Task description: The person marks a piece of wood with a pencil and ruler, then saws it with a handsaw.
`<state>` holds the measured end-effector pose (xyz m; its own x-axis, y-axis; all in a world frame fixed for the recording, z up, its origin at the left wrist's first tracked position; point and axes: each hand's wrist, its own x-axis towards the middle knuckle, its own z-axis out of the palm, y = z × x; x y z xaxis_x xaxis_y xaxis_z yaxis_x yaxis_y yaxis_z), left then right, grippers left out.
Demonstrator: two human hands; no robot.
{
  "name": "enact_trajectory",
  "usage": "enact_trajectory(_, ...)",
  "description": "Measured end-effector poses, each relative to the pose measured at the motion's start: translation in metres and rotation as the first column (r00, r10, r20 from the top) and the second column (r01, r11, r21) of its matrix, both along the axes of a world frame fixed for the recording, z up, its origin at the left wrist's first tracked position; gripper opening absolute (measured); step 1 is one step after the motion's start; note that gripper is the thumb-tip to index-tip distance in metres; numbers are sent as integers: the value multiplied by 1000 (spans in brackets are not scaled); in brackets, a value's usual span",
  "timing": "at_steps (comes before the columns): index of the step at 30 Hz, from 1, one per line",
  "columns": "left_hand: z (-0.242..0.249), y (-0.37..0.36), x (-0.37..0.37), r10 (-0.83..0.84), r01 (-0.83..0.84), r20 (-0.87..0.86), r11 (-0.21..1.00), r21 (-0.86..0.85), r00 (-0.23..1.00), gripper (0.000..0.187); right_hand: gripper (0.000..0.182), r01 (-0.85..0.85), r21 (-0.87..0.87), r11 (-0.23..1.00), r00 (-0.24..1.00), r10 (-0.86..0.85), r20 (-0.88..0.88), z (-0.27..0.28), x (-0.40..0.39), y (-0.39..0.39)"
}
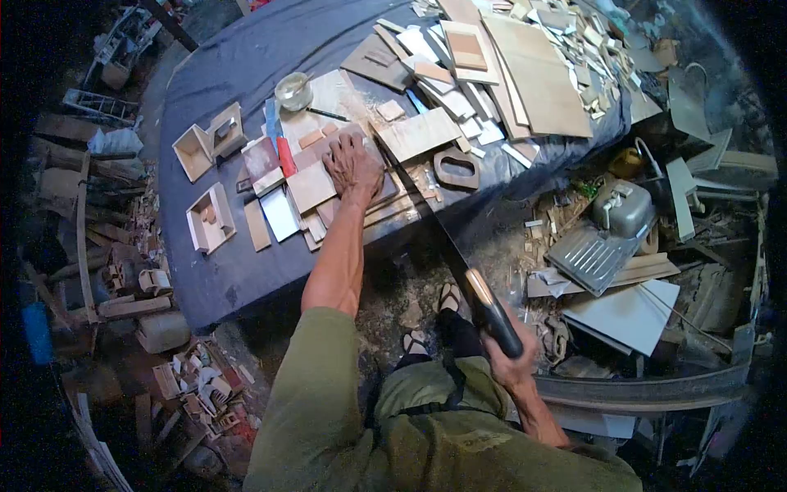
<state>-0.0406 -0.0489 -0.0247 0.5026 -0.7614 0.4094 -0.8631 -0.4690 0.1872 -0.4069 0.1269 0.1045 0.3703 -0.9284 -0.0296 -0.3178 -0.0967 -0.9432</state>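
My left hand (354, 164) presses down with its fingers spread on a brown wooden block (385, 185) near the front edge of the table. My right hand (514, 357) is wrapped round the dark handle of a long saw (443, 238). The saw's blade slants up and left to the table, and its far end lies between the block and a light wooden board (420, 134). Beside my left hand is a flat wooden piece (311, 187). A block with an oval hole (457, 169) sits right of the blade.
The dark cloth-covered table (193, 283) bears small wooden boxes (210, 218), a glass jar (293, 91), a red-handled tool (285, 156), large boards (537, 78) and many scraps. On the floor at right lie a metal sink (602, 238) and a white panel (627, 312).
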Motion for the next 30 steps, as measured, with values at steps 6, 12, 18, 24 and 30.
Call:
enact_trajectory(6,1,-7,1,10,-8,25,997,-73,1000,28,63,-29,51,998,1000,29,10,-18,62,-64)
enact_trajectory(12,3,-5,1,18,-18,12,1000,-22,1000,28,64,-35,-145,989,999,36,7,-5,6,-14)
enact_trajectory(18,-5,-4,3,21,-21,2,1000,-20,1000,31,64,-40,86,996,999,40,-5,-12,62,-64)
enact_trajectory(24,-3,-5,2,47,-47,-12,999,-6,999,34,60,-15,-81,997,991,26,131,-50,61,-68)
enact_trajectory(30,-3,-7,0,87,-82,-37,990,110,996,43,60,22,-72,997,991,-13,133,-54,56,-64)
